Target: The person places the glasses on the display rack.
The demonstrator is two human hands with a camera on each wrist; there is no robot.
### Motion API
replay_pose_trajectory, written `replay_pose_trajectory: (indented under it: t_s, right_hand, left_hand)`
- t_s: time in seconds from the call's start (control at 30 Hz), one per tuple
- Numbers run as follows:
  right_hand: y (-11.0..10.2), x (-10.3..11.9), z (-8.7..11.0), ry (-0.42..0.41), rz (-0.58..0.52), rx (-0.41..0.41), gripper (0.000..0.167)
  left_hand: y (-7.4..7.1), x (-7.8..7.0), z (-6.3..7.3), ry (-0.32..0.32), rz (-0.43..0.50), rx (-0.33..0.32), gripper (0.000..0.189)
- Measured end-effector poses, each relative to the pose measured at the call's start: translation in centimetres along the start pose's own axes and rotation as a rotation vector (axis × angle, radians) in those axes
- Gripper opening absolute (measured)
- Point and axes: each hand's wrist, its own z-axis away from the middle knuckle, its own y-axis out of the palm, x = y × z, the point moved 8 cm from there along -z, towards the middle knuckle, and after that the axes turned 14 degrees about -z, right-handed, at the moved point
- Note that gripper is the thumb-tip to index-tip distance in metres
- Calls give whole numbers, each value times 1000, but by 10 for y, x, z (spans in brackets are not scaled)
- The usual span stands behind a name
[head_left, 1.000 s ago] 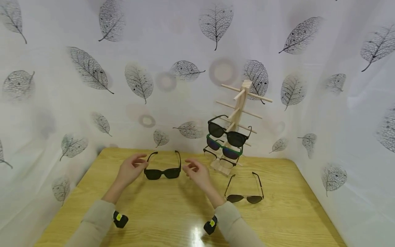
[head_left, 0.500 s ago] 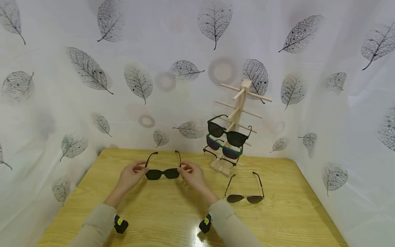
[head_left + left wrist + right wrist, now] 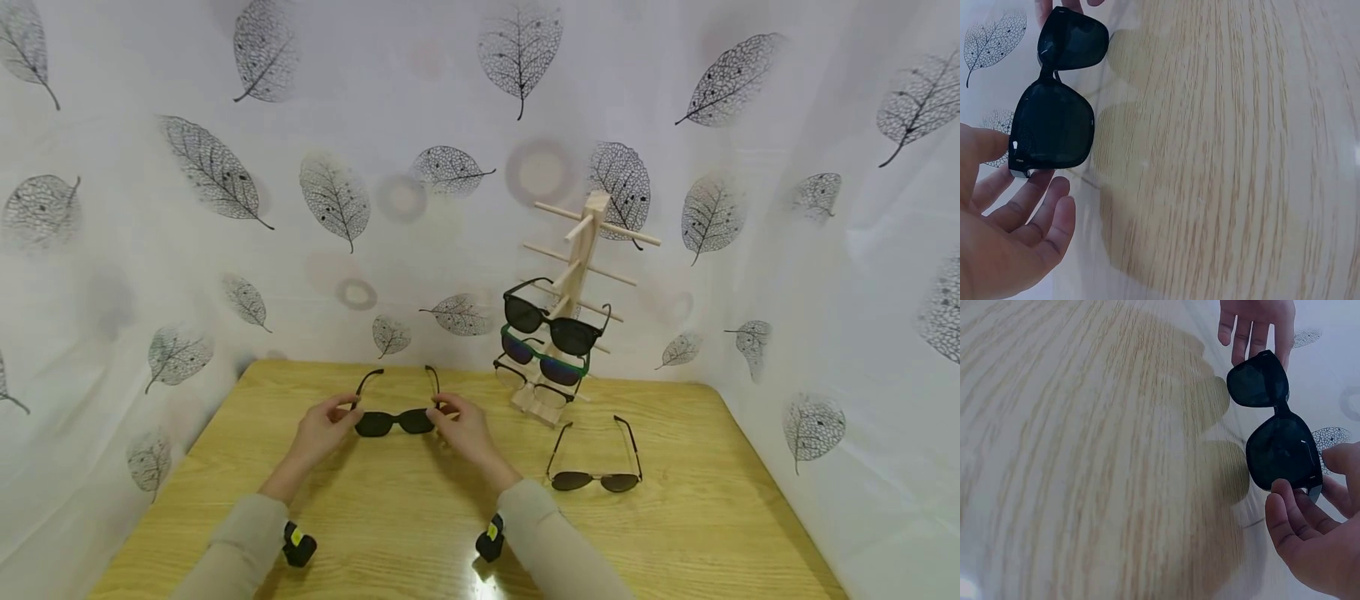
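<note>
Black sunglasses (image 3: 375, 424) with dark lenses stand at the left middle of the table, temples unfolded and pointing to the back wall. My left hand (image 3: 318, 432) pinches their left corner by the hinge. At the other corner, my right hand (image 3: 467, 431) does the same between thumb and fingers. Up close in the left wrist view, the thumb lies at the outer edge of the near lens (image 3: 1054, 128) and the fingers curl behind and below the hinge. The right wrist view has the fingertips right at the lower corner of the near lens (image 3: 1282, 450).
A wooden display rack (image 3: 581, 258) at the back right carries black sunglasses (image 3: 573, 336), green-framed sunglasses (image 3: 561, 372) and clear half-rim glasses (image 3: 551, 396); its upper pegs are bare. Aviator sunglasses (image 3: 618, 483) lie on the table (image 3: 697, 533) before it. Leaf-print sheeting (image 3: 450, 242) surrounds the table.
Both hands were apart from or just beside the sunglasses a second ago. They have closed inward, the right hand moving left, and now grip both corners. The sunglasses have barely moved.
</note>
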Motion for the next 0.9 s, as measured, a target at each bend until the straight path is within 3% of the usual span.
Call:
replay_pose_trajectory:
  t_s: [0.27,0.9]
  right_hand:
    - [4,-4,-1,32,-52,-40,32]
    - [5,0,1,62,-93,-82,30]
  left_hand:
    - [2,2,-2,-28,-11,-4,39]
    - [4,4,-1,-45,63,-11,39]
